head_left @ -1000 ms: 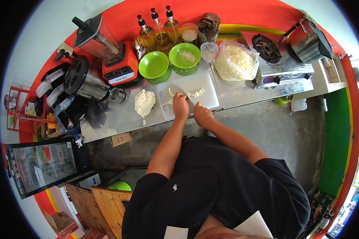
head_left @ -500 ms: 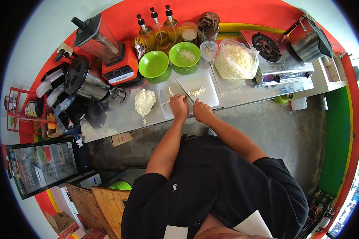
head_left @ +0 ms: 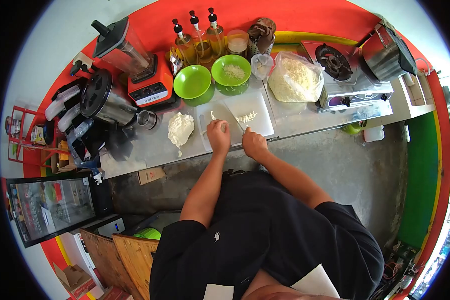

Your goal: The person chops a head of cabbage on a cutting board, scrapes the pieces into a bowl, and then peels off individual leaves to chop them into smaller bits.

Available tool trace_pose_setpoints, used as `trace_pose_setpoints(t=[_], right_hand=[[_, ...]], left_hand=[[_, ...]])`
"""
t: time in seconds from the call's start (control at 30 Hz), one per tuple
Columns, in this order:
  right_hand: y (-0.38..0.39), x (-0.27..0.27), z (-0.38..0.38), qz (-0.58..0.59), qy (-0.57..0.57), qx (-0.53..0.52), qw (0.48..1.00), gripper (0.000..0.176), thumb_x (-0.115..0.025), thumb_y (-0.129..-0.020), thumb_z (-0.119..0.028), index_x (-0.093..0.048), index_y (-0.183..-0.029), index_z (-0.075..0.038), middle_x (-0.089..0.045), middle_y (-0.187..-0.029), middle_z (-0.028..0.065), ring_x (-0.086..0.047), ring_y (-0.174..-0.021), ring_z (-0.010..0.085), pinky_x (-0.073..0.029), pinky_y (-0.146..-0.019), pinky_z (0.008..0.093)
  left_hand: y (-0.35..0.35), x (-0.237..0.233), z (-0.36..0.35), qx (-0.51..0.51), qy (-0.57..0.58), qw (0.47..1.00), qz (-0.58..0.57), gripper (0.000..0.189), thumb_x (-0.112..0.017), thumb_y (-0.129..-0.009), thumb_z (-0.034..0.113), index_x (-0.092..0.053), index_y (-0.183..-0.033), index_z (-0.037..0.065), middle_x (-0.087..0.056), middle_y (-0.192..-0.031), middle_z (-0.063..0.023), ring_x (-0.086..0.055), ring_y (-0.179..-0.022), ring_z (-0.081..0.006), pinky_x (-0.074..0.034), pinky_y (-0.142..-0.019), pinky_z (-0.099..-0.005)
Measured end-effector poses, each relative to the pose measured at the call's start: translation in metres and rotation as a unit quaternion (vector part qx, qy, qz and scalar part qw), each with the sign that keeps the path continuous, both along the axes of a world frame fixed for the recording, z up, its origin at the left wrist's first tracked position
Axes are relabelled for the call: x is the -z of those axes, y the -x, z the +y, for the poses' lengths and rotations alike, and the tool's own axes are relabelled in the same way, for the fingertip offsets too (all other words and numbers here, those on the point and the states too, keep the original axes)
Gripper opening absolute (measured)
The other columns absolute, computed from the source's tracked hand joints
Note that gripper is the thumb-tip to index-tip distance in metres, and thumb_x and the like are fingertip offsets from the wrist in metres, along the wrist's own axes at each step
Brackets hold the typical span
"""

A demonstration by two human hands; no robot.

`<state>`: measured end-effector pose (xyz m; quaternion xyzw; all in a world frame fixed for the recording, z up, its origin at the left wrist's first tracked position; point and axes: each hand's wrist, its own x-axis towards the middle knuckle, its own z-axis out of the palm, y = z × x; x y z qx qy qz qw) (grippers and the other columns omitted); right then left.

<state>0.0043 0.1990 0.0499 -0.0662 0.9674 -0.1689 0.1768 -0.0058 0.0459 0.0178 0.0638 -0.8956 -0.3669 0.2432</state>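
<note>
A white cutting board (head_left: pixel 257 107) lies on the steel counter in front of me. My left hand (head_left: pixel 218 136) presses down on a pale strip of food at the board's left part. My right hand (head_left: pixel 254 144) grips a knife (head_left: pixel 237 120) whose blade points up and left across the board. A small heap of white chopped pieces (head_left: pixel 247 117) lies just beyond the blade. A lump of white dough-like food (head_left: pixel 180 127) rests on the counter left of the board.
Behind the board stand two green bowls (head_left: pixel 192 81), one holding shreds (head_left: pixel 231 70), a bag of shredded food (head_left: pixel 295 77), oil bottles (head_left: pixel 201 37) and a red blender (head_left: pixel 146 75). A gas stove (head_left: pixel 345 70) with a pot (head_left: pixel 387 52) is at the right.
My left hand has slid left and toward me along the board. My right hand with the knife stays in nearly the same place.
</note>
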Motion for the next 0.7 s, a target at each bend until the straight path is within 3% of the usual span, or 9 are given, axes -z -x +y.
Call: trace_pose_setpoints(t=[0.23,0.3,0.43,0.5,0.7], right_hand=[[-0.002,-0.020,0.010,0.013,0.026,0.003,1.000,0.032,-0.052,-0.102,-0.031,-0.051,-0.106,0.000,-0.070,-0.089,0.0278,-0.069,-0.086,0.0471,-0.055,-0.078,0.0543],[-0.003,-0.021,0.008,0.000,0.038,-0.079,0.996,0.032,-0.051,-0.101,-0.031,-0.051,-0.106,0.000,-0.070,-0.089,0.0267,-0.071,-0.084,0.0448,-0.057,-0.075,0.0519],[-0.005,-0.011,0.010,0.001,0.039,-0.099,0.994,0.032,-0.051,-0.101,-0.032,-0.051,-0.107,0.000,-0.070,-0.089,0.0269,-0.070,-0.085,0.0456,-0.057,-0.076,0.0526],[-0.003,-0.010,0.015,-0.011,0.049,-0.058,0.997,0.032,-0.052,-0.101,-0.032,-0.052,-0.107,-0.001,-0.069,-0.091,0.0296,-0.068,-0.087,0.0481,-0.053,-0.078,0.0563],[0.003,-0.019,0.020,0.015,0.046,0.031,0.998,0.032,-0.053,-0.100,-0.033,-0.053,-0.106,-0.001,-0.068,-0.092,0.0303,-0.068,-0.088,0.0489,-0.054,-0.078,0.0563]], left_hand=[[-0.009,-0.005,-0.020,-0.064,0.036,0.996,-0.059,0.026,-0.075,-0.076,0.010,-0.070,-0.101,0.012,-0.065,-0.110,-0.0085,-0.056,-0.112,-0.0331,-0.041,-0.098,-0.0469],[-0.008,-0.004,-0.022,-0.069,0.043,0.994,-0.071,0.028,-0.074,-0.077,0.010,-0.070,-0.104,0.013,-0.064,-0.113,-0.0074,-0.054,-0.116,-0.0324,-0.039,-0.099,-0.0477],[0.000,-0.009,-0.022,-0.007,0.094,0.994,-0.063,0.026,-0.070,-0.078,0.008,-0.072,-0.103,0.014,-0.061,-0.118,-0.0044,-0.050,-0.121,-0.0294,-0.037,-0.102,-0.0473],[0.004,-0.010,-0.021,0.021,0.108,0.992,-0.066,0.025,-0.070,-0.077,0.008,-0.073,-0.101,0.015,-0.061,-0.118,-0.0043,-0.050,-0.122,-0.0291,-0.036,-0.102,-0.0468],[0.011,-0.014,-0.018,0.053,0.130,0.987,-0.082,0.019,-0.075,-0.078,0.011,-0.074,-0.097,0.014,-0.062,-0.112,-0.0036,-0.050,-0.120,-0.0284,-0.037,-0.100,-0.0451]])
